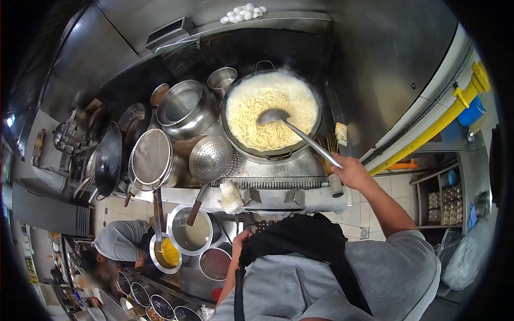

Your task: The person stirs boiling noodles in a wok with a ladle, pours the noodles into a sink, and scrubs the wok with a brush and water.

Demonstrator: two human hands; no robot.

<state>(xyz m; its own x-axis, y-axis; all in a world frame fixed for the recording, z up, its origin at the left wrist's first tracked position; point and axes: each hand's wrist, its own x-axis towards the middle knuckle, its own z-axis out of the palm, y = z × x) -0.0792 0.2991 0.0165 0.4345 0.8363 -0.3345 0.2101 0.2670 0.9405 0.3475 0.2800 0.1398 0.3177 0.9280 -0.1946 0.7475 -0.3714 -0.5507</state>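
Observation:
My right hand (350, 170) is closed around the long metal handle of a ladle (310, 140). The ladle's bowl rests in a big wok (273, 156) of pale yellow noodles (262, 131) in cloudy, foaming liquid. Steam rises at the wok's far rim. My left hand (242, 238) is low by my side, against the black apron (294, 241). Its fingers are partly hidden there, so I cannot make out whether it grips anything.
Left of the wok lie a perforated skimmer (211, 159), a mesh strainer (152, 156) and a metal pot (184, 109). Pots of liquid (191, 232) stand by my left side. Another person (126, 241) bends at lower left. A yellow pipe (428, 136) runs along the right.

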